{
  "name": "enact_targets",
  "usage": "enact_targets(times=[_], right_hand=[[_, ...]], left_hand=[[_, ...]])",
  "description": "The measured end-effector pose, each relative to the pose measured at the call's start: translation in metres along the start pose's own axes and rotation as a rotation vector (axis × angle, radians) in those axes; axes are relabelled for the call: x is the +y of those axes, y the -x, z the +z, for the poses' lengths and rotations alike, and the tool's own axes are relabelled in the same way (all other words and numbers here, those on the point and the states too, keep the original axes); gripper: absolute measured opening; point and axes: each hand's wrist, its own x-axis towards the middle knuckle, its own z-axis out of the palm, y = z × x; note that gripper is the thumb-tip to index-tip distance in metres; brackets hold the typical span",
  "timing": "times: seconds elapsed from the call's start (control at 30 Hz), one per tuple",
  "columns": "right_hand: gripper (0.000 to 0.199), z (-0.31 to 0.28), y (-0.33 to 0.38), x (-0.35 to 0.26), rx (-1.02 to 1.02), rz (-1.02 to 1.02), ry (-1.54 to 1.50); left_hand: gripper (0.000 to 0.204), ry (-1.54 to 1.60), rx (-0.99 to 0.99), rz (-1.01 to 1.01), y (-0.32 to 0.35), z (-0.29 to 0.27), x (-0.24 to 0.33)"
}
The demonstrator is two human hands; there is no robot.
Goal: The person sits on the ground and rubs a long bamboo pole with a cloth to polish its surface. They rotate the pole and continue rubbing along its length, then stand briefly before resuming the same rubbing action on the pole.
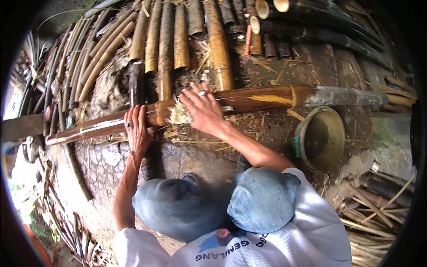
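Note:
A long, wet brown bamboo pole (242,103) lies crosswise in front of my knees, its right end greyish. My left hand (138,130) is closed over the pole left of the middle, fingers on its far side and a ring on one finger. Farther right, my right hand (201,107) presses a wad of pale fibres (179,114) against the pole's upper surface. Its fingers lie long over the wad, which sticks out on the left and a little on the right. The palm hides the rest of the wad.
A round tub (338,135) holding dark liquid stands near the pole at the right. Several bamboo poles (167,49) lie side by side beyond it, with thinner canes (109,58) at far left. Dark poles (318,33) fill the far right; loose strips (373,209) lie near right.

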Motion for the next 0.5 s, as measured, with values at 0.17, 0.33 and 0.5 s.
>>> enact_targets(times=[0.17,0.33,0.5], right_hand=[[0.062,-0.08,0.078,0.112,0.236,0.242,0.476],[0.057,-0.145,0.139,0.244,-0.069,0.771,0.895],[0.05,-0.095,0.149,0.274,0.569,0.388,0.481]], left_hand=[[0.117,0.07,-0.397,-0.109,-0.036,-0.041,0.027],[0.109,0.115,-0.442,0.373,-0.116,-0.007,0.116],[0.1,0.22,-0.379,0.284,-0.128,0.018,0.107]])
